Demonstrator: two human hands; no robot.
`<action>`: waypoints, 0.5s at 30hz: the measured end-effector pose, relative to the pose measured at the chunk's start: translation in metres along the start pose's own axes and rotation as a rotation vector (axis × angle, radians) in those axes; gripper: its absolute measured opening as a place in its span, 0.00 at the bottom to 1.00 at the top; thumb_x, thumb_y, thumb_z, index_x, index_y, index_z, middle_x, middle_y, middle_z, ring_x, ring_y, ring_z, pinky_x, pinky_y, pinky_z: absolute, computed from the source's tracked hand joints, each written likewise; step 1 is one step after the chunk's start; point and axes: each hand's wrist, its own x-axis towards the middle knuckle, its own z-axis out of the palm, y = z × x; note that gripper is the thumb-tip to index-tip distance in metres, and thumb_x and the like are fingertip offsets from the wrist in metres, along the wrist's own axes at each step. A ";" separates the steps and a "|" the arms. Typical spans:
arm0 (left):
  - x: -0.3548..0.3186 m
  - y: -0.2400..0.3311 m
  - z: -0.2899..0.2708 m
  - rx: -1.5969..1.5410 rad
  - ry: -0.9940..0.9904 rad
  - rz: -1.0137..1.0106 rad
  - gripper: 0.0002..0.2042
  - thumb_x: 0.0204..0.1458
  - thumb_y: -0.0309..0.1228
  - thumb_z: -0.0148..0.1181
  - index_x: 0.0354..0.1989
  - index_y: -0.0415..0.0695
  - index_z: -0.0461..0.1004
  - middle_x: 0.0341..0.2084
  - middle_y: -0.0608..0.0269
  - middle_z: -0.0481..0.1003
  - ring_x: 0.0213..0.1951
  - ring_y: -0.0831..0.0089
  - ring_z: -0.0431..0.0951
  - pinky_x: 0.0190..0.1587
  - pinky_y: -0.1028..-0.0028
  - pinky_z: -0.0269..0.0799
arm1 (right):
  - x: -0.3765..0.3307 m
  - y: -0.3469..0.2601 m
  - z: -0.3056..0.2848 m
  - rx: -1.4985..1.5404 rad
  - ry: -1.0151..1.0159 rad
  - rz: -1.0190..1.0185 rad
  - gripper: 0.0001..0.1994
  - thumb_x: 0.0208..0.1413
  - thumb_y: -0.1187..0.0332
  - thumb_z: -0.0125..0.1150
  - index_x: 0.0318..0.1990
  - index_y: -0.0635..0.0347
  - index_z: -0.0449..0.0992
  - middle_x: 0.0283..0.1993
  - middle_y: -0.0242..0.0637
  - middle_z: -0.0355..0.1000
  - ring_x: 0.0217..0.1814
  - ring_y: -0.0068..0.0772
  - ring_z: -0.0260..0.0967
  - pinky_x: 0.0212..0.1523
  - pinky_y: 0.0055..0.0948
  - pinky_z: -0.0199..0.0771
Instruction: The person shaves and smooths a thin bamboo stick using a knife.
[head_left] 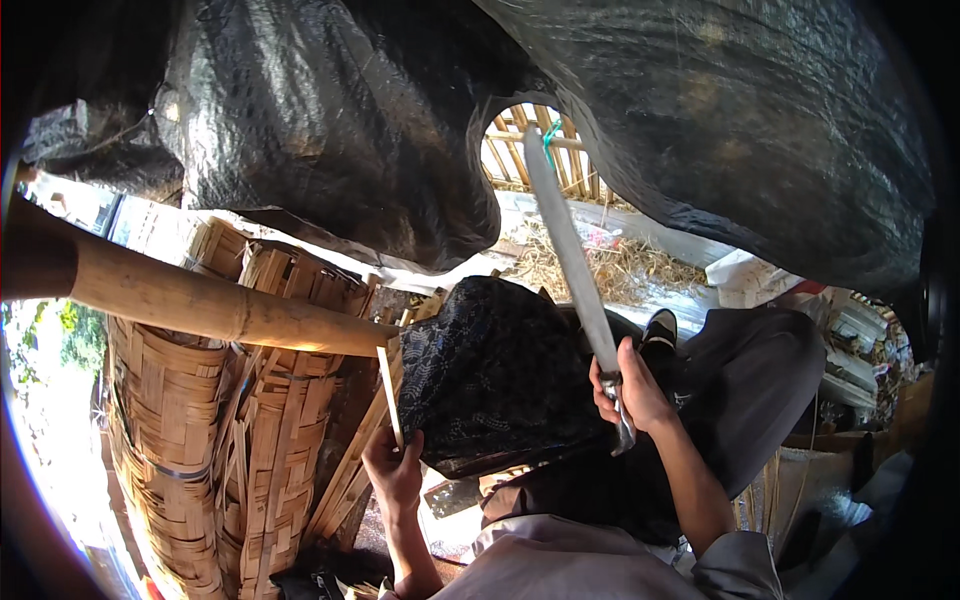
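Note:
My right hand [640,390] is closed round the handle of a long machete [570,245], its grey blade pointing up and away from me. In my left hand [393,465] a thin pale bamboo strip [388,395] stands nearly upright, pinched between thumb and fingers. A dark patterned cloth [500,375] lies over my lap between the two hands. Just beyond the strip's top end is the tip of a thick bamboo pole [230,300], which comes in from the left.
Tall woven bamboo baskets [165,420] stand at the left, with long split bamboo pieces [350,470] leaning beside them. Black plastic sheeting [330,120] hangs low ahead and overhead. Straw [600,260] lies beyond my foot. Behind the sheeting's gap is a bamboo lattice [535,150].

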 end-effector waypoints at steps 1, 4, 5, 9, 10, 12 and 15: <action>0.003 -0.011 -0.003 -0.007 0.016 0.035 0.07 0.45 0.22 0.61 0.21 0.37 0.68 0.15 0.72 0.67 0.19 0.87 0.61 0.21 0.82 0.55 | -0.003 0.000 0.005 -0.105 0.014 -0.027 0.32 0.57 0.37 0.29 0.23 0.60 0.60 0.11 0.30 0.52 0.09 0.19 0.50 0.10 0.20 0.52; 0.008 -0.048 -0.021 0.383 0.029 0.120 0.12 0.40 0.29 0.66 0.19 0.38 0.67 0.12 0.65 0.64 0.17 0.79 0.61 0.20 0.76 0.57 | -0.009 0.000 0.010 -0.303 -0.035 -0.068 0.29 0.59 0.42 0.32 0.22 0.61 0.61 0.11 0.30 0.57 0.09 0.18 0.54 0.11 0.18 0.55; 0.010 -0.045 -0.024 0.427 -0.009 -0.006 0.15 0.37 0.33 0.69 0.22 0.38 0.67 0.13 0.62 0.65 0.18 0.75 0.64 0.23 0.72 0.61 | -0.010 0.002 0.013 -0.381 -0.026 -0.081 0.29 0.60 0.43 0.33 0.21 0.62 0.62 0.12 0.31 0.58 0.08 0.18 0.55 0.11 0.18 0.55; 0.010 -0.033 -0.018 0.564 0.213 0.294 0.23 0.34 0.39 0.72 0.31 0.38 0.68 0.22 0.54 0.70 0.27 0.62 0.71 0.33 0.67 0.68 | -0.011 0.010 0.019 -0.472 0.010 -0.031 0.28 0.61 0.45 0.36 0.20 0.62 0.62 0.12 0.31 0.58 0.09 0.18 0.56 0.11 0.18 0.56; 0.014 -0.024 -0.014 0.514 0.159 0.243 0.23 0.34 0.39 0.72 0.32 0.37 0.68 0.24 0.52 0.71 0.28 0.59 0.72 0.34 0.66 0.68 | -0.012 0.012 0.019 -0.494 0.041 -0.041 0.28 0.61 0.46 0.36 0.20 0.62 0.62 0.11 0.31 0.58 0.08 0.19 0.56 0.11 0.18 0.56; 0.032 -0.027 -0.002 0.373 0.070 0.271 0.23 0.36 0.40 0.70 0.34 0.36 0.69 0.26 0.48 0.72 0.29 0.54 0.73 0.35 0.63 0.68 | -0.013 0.015 0.017 -0.467 0.065 -0.040 0.28 0.61 0.46 0.36 0.20 0.62 0.63 0.11 0.31 0.58 0.08 0.19 0.55 0.10 0.18 0.55; 0.072 -0.039 0.039 0.536 0.081 0.409 0.21 0.41 0.41 0.66 0.36 0.36 0.71 0.31 0.42 0.72 0.34 0.47 0.73 0.36 0.60 0.69 | -0.015 0.009 0.017 -0.350 0.120 -0.020 0.28 0.61 0.46 0.36 0.20 0.61 0.63 0.11 0.31 0.57 0.08 0.19 0.54 0.09 0.19 0.54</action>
